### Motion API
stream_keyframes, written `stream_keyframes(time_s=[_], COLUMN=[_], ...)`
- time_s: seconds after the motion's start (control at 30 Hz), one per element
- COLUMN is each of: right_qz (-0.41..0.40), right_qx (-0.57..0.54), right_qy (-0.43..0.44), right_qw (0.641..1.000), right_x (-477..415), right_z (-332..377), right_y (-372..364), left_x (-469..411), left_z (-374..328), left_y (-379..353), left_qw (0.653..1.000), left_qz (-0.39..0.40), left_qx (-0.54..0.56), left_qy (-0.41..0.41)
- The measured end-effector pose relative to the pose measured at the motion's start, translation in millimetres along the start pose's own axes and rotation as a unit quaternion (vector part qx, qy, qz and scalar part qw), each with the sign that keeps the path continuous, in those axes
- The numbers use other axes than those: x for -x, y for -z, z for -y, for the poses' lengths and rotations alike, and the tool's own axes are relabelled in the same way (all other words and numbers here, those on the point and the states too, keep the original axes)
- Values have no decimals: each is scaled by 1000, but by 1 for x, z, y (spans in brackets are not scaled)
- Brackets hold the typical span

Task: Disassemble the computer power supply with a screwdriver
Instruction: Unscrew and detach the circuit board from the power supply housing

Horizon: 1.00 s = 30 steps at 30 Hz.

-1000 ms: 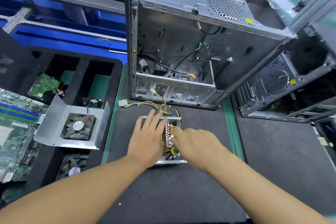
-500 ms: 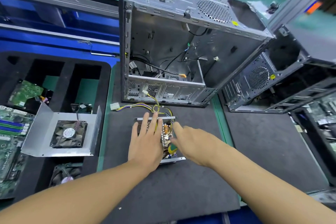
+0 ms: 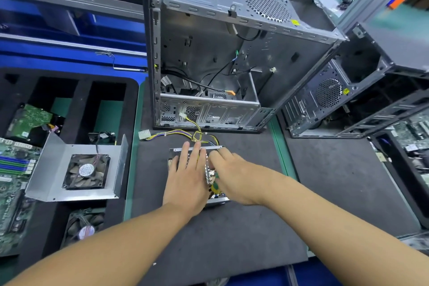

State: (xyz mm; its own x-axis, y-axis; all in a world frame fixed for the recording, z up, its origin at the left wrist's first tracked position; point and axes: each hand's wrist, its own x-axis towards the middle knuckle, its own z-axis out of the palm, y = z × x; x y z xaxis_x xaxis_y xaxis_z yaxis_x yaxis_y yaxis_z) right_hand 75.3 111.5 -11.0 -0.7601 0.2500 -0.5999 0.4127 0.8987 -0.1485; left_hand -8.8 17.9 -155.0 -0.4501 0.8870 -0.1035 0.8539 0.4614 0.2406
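Note:
The opened power supply [image 3: 218, 199] lies on the black mat in front of me, its circuit board [image 3: 210, 174] showing between my hands. My left hand [image 3: 188, 179] lies flat on its left part, fingers straight and spread. My right hand [image 3: 234, 176] covers the right part, its fingers bent down onto the circuit board beside my left hand; their tips are partly hidden. A yellow and black cable bundle [image 3: 176, 133] runs from the supply's far edge to a white connector [image 3: 144, 134]. No screwdriver is in view.
An open, stripped computer case [image 3: 209, 53] stands just behind the supply, and a second case [image 3: 348, 90] lies at the right. Left of the mat are a bent metal cover with a fan [image 3: 76, 169], a loose fan [image 3: 83, 227], a motherboard [image 3: 11, 181] and a hard drive [image 3: 27, 121].
My right hand's fingers have bent and moved left, closer to my left hand. My left hand stays flat on the supply. My view has shifted slightly.

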Motion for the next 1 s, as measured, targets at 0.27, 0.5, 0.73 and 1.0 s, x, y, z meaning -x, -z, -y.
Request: stream_keyframes(time_s=[0.27,0.5,0.73,1.0], right_qz=[-33,10,-79,-34], right_qx=[94,-29,82,-71], right_qy=[-82,-35,-79,-36], right_qw=[992,999,990,996], right_x=[-4,-1,5,10], right_z=[11,-1,3,-3], right_y=[-9,0,-15,-14], left_x=[-2,-2,-1,0], left_z=[0,0,-1,0], left_y=[-4,-2,-1,-1], left_qw=[1000,1000,1000,1000], left_qz=[7,-2,-2,-2], left_qx=[8,1,17,19], left_qy=[3,6,12,12])
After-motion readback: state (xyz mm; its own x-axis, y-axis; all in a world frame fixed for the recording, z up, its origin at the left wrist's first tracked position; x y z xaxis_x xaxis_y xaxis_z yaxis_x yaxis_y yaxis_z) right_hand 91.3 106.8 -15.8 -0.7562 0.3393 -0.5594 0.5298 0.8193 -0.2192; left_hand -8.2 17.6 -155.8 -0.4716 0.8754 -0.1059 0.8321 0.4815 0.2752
